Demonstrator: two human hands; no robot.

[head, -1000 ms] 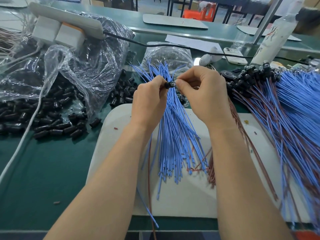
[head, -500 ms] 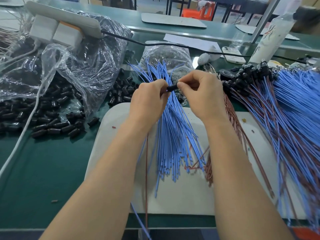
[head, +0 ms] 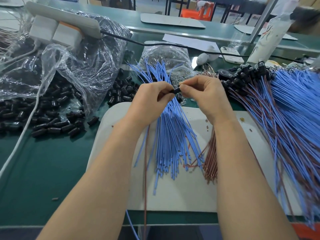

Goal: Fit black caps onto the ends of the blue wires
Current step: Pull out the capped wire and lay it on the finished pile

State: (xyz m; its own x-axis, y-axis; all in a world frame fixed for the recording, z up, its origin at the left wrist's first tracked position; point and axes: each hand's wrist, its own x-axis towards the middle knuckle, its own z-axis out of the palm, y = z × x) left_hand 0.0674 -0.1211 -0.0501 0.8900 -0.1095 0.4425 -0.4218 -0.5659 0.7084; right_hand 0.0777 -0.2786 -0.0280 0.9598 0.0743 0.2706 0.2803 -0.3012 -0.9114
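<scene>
Cap: black cap (head: 176, 90) is held at frame centre, just above the blue wires (head: 170, 135).
Left hand: left hand (head: 152, 99) is curled, with the cap's left end pinched.
Right hand: right hand (head: 206, 96) is curled, with the cap's right end pinched.
Wires: fanned over white mat (head: 190, 196).
Loose caps: loose caps (head: 52, 125) are piled at left by plastic bag (head: 78, 70).
Bottle: bottle (head: 266, 38) is at the upper right; print cannot be read.

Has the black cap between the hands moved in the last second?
Yes, slightly: the black cap, pinched between the left hand and right hand, has come a little nearer the person and rightward, closer to the far edge of the white board.
</scene>
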